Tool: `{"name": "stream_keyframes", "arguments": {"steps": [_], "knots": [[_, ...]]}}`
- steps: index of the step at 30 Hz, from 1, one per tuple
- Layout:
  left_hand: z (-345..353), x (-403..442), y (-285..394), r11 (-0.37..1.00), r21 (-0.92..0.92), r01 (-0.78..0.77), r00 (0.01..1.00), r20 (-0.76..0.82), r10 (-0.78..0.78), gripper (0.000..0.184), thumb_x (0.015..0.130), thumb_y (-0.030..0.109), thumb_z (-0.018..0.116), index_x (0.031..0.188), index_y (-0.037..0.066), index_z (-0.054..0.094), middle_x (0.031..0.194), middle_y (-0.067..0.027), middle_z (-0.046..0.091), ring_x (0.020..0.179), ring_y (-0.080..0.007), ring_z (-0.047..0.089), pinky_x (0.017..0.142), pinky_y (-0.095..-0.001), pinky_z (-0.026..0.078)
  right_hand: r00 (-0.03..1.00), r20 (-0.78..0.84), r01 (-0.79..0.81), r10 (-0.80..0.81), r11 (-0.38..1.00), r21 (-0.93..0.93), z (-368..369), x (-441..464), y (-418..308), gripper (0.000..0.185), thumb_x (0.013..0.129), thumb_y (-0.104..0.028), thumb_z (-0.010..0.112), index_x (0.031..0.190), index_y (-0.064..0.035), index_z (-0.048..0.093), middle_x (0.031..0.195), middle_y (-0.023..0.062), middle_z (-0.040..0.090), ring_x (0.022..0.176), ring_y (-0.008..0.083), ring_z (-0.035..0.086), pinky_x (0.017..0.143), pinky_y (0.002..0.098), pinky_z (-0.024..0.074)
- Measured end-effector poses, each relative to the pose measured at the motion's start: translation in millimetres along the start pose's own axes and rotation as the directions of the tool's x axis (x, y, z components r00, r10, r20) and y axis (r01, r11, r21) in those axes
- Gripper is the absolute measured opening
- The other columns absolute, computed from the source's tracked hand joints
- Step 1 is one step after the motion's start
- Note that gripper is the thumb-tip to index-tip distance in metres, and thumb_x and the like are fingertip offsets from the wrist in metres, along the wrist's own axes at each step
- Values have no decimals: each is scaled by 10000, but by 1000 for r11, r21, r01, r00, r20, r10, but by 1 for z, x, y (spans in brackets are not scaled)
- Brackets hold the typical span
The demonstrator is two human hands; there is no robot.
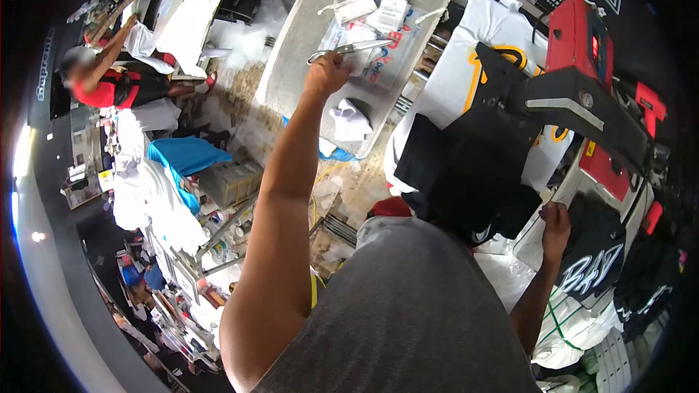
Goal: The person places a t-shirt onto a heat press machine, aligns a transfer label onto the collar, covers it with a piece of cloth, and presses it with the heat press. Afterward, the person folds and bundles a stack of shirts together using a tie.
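My left hand (329, 73) is at the handle end of a pair of metal scissors (357, 48), fingers closed on it. The scissors lie over a printed plastic sheet (386, 65) on the grey table (291, 65). Small white boxes (392, 7) stand just beyond them, and a white crumpled piece (351, 118) lies nearer to me. My right hand (555, 225) is low on the right with its fingers curled, beside a black garment (466, 167); what it holds, if anything, I cannot make out.
A red heat press (579, 40) stands at the right over a white shirt (480, 25). Black printed shirts (593, 262) hang below it. Another person (102, 84) works at a table at the upper left. A blue cloth (186, 156) lies over a box.
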State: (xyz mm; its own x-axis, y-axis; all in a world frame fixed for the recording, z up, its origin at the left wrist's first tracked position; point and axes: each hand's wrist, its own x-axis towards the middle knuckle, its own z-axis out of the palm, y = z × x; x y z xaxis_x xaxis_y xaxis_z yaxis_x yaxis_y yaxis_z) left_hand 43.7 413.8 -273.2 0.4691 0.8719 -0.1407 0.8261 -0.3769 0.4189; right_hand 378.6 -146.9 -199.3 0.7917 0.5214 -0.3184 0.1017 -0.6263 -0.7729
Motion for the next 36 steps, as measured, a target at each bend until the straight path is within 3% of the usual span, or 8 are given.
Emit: {"name": "stream_keyframes", "arguments": {"steps": [7,13,18,20,26,30,32,36], "knots": [[0,-7,22,977,-54,205,979,23,-204,529,766,379,787,1114,1,663,1127,-238,702,1083,-372,671,946,-442,521,991,-17,133,-132,990,54,35,-8,-61,184,1022,-170,622,1007,12,638,828,39,637,796,112,595,792,257,496],[6,-4,-6,966,-233,109,994,46,-101,406,804,285,734,1123,42,674,1090,-211,708,1057,-387,667,948,-435,523,944,84,282,-320,910,303,143,-6,-178,161,995,-129,659,1058,18,646,931,65,680,893,112,651,827,254,521],[-9,18,-46,965,-199,-170,984,11,176,344,846,214,686,1166,88,666,1083,-193,687,1044,-415,641,957,-469,517,896,113,433,-430,901,0,259,20,-270,178,929,-151,716,1041,-20,671,948,102,703,870,162,675,777,300,531],[-19,27,-55,884,-113,-453,883,-196,427,385,836,172,677,1210,87,638,1175,-196,644,1106,-410,607,975,-481,508,854,108,510,-509,860,19,312,56,-274,166,908,-157,712,1026,-43,692,926,107,696,815,192,664,743,314,529],[-36,39,-87,888,-103,-449,893,-2,451,412,820,123,681,1226,84,623,1194,-205,640,1125,-411,598,998,-471,491,772,132,633,-622,730,-257,407,130,-300,215,845,-174,741,956,-10,656,944,168,701,843,310,690,749,393,546],[-43,34,-97,849,-157,-504,854,55,517,366,835,112,679,1194,68,622,1143,-204,670,1108,-407,616,992,-463,490,802,202,594,-563,714,-370,434,135,-305,274,842,-219,759,959,-3,638,965,195,699,896,332,691,772,419,541],[-44,39,-97,856,-143,-496,855,92,511,364,838,112,667,1198,77,627,1137,-205,679,1101,-409,627,983,-468,501,948,290,228,-129,912,-340,435,114,-319,381,813,-281,803,987,10,629,997,220,693,951,371,679,822,447,530],[-52,45,-88,895,-87,-438,866,227,446,357,828,115,667,1181,79,630,1123,-206,693,1031,-407,668,942,-476,532,972,135,232,-192,878,-419,464,100,-283,469,771,-344,844,972,19,626,971,219,698,955,375,679,831,454,528]]}}
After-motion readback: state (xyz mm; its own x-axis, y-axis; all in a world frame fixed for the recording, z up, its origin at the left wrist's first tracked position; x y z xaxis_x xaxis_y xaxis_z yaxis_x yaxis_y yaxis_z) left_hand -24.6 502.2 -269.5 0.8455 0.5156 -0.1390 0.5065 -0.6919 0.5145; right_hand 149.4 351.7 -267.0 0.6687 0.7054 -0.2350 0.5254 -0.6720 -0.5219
